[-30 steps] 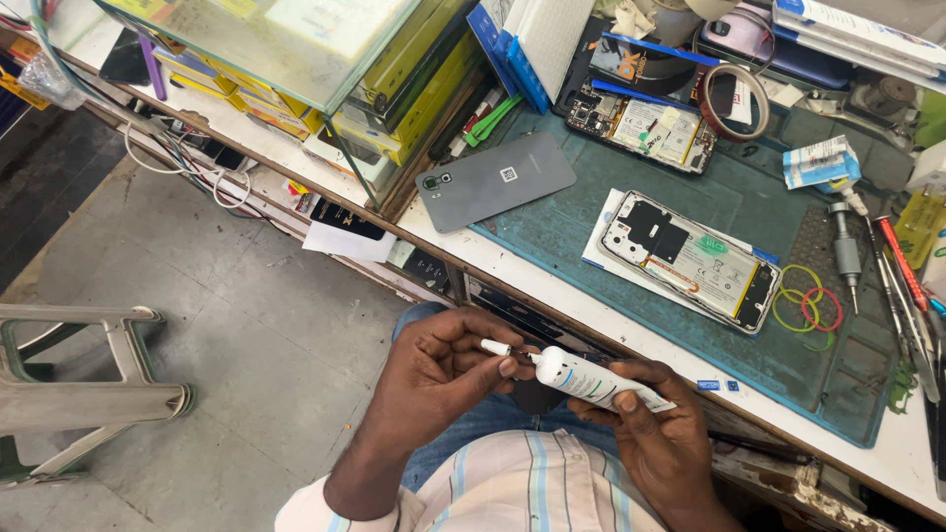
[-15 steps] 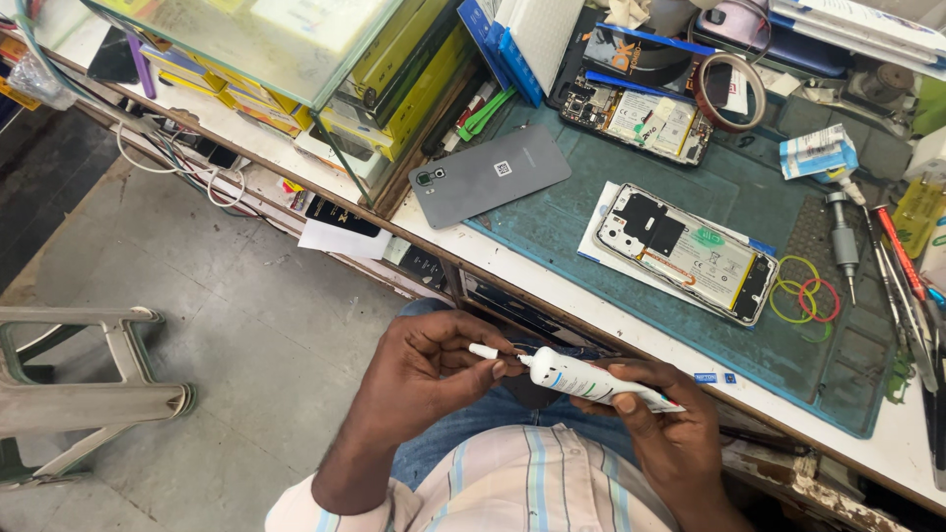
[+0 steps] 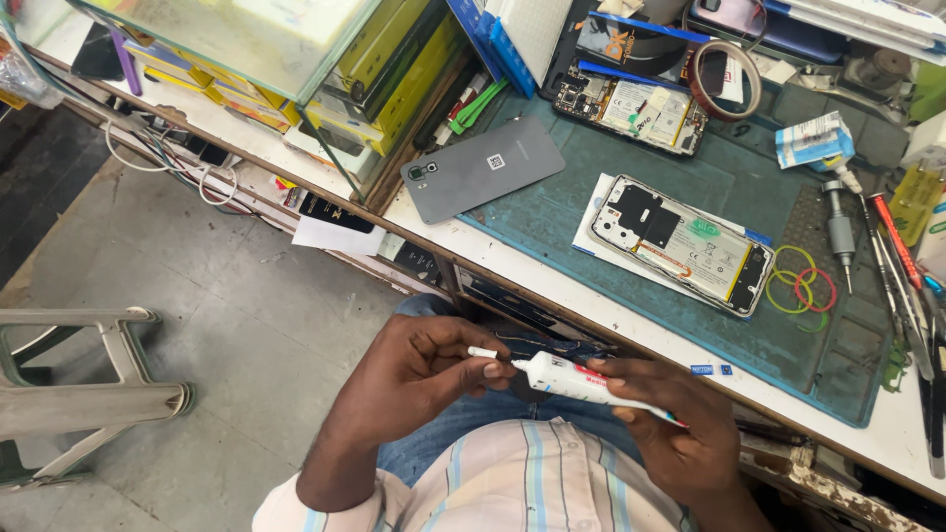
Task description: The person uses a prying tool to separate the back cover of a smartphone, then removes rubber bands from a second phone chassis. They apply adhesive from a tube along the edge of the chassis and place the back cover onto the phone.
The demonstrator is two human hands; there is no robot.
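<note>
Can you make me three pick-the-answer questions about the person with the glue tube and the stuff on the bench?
1. Where is the white tube?
A. On the green mat
B. In the right hand, over the lap
C. On the floor

2. What colour is the phone back cover near the bench edge?
A. Grey
B. Red
C. Yellow

3. What state is the phone on the green mat in?
A. Closed
B. Opened, insides showing
C. Wrapped in paper

Answers: 1 B, the right hand grips the tube while the left hand pinches a small white cap at its tip. 2 A, it is plain grey. 3 B, its battery and circuit parts show.
</note>
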